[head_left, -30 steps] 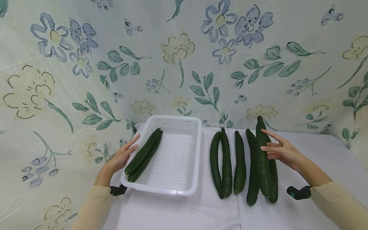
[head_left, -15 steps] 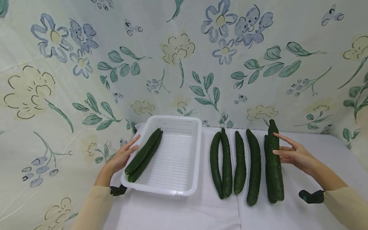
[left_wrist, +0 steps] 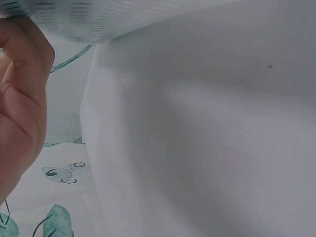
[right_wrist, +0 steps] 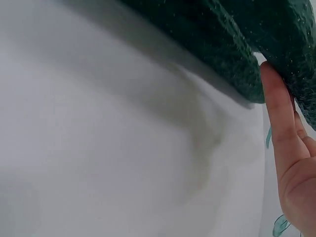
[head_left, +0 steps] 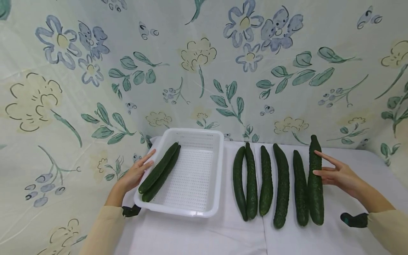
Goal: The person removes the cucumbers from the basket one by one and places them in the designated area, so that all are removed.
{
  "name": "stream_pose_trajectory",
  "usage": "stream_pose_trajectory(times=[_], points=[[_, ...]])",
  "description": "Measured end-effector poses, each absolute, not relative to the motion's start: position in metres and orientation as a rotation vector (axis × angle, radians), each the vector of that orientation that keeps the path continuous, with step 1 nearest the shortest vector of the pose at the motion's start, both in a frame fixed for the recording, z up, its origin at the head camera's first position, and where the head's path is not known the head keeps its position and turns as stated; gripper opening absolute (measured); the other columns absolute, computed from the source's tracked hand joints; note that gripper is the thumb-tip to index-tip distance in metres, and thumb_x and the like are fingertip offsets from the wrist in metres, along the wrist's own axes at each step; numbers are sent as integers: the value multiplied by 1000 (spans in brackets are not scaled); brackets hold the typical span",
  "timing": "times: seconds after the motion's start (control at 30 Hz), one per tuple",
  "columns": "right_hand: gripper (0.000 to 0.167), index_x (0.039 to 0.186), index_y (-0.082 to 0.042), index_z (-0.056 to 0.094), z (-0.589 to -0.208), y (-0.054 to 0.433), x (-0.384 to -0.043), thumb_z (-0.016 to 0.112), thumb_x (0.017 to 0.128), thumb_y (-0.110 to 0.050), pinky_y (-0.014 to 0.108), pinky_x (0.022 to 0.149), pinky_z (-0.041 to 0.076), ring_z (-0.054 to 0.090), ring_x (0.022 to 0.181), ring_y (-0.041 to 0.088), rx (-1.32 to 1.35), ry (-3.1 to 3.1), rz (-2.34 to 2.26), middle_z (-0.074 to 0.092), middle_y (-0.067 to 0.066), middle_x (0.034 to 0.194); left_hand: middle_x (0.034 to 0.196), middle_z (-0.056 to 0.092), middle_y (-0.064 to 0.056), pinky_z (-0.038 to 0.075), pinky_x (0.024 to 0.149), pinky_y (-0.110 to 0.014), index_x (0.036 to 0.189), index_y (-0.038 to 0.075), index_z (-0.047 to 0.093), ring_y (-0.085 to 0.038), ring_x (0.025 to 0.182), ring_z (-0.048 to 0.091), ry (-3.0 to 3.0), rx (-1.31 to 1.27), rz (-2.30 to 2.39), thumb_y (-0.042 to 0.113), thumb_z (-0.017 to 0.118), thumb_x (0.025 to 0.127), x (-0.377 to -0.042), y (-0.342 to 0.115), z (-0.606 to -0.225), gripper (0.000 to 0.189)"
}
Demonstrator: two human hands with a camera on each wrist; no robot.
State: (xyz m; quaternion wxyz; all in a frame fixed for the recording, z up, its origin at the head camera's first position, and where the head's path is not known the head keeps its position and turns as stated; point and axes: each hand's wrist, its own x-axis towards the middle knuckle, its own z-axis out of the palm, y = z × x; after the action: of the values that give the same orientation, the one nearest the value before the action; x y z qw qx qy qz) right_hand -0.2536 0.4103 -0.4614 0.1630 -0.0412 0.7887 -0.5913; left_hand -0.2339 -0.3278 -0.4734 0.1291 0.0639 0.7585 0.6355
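Note:
In the head view my right hand [head_left: 341, 177] holds a long dark green cucumber [head_left: 315, 198] between thumb and fingers at the far right of the row. Its lower end lies close beside another cucumber [head_left: 300, 191]. The right wrist view shows the fingers [right_wrist: 279, 106] under the held cucumber [right_wrist: 281, 29], with the neighbouring cucumber [right_wrist: 197, 44] over the white cloth. On the left, my left hand [head_left: 135, 175] grips the side of a white plastic basket [head_left: 220, 177]. Two cucumbers [head_left: 160, 170] lie slanted along the basket's left wall. The left wrist view shows that hand [left_wrist: 22, 103] by the basket's underside [left_wrist: 98, 22].
Several more cucumbers [head_left: 251, 184] lie roughly parallel on the white tablecloth [head_left: 236, 237], between the basket and the right hand. A floral curtain [head_left: 197, 71] hangs behind the table's back edge and along the left side.
My right hand has carried its cucumber to the right, from above the other cucumbers to the row's right end, uncovering the one beneath. The left hand and basket have stayed put.

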Motion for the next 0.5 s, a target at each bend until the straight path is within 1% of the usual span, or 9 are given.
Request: stream_pose_trajectory(times=[0.13, 0.27, 0.4, 0.5], points=[[85, 158, -44, 9, -466, 418, -254, 63, 99, -14, 33, 77, 56, 61, 95, -3, -106, 2267, -1662, -1, 53, 146, 165, 10, -11, 38, 105, -55, 160, 32, 17, -38, 137, 32, 2199, 188, 1853, 31, 43, 108, -234, -327, -473, 58], [86, 158, -43, 8, -470, 425, -255, 64, 99, -16, 33, 78, 56, 59, 95, -5, -93, 2292, -1602, 3, 52, 146, 165, 10, -11, 36, 106, -58, 160, 31, 17, -40, 138, 30, 2200, 187, 1853, 31, 43, 109, -234, -327, -473, 58], [86, 158, -43, 8, -476, 433, -256, 64, 99, -16, 34, 79, 56, 58, 95, -6, -91, 2313, -1557, 6, 52, 146, 165, 11, -12, 38, 105, -57, 160, 31, 17, -39, 137, 32, 2201, 184, 1855, 31, 42, 109, -234, -327, -473, 58], [85, 158, -43, 10, -481, 438, -255, 64, 99, -15, 35, 79, 56, 60, 95, -3, -92, 2326, -1544, 9, 53, 145, 165, 11, -12, 39, 104, -55, 161, 31, 17, -39, 136, 33, 2201, 182, 1852, 31, 42, 109, -234, -327, -473, 58]])
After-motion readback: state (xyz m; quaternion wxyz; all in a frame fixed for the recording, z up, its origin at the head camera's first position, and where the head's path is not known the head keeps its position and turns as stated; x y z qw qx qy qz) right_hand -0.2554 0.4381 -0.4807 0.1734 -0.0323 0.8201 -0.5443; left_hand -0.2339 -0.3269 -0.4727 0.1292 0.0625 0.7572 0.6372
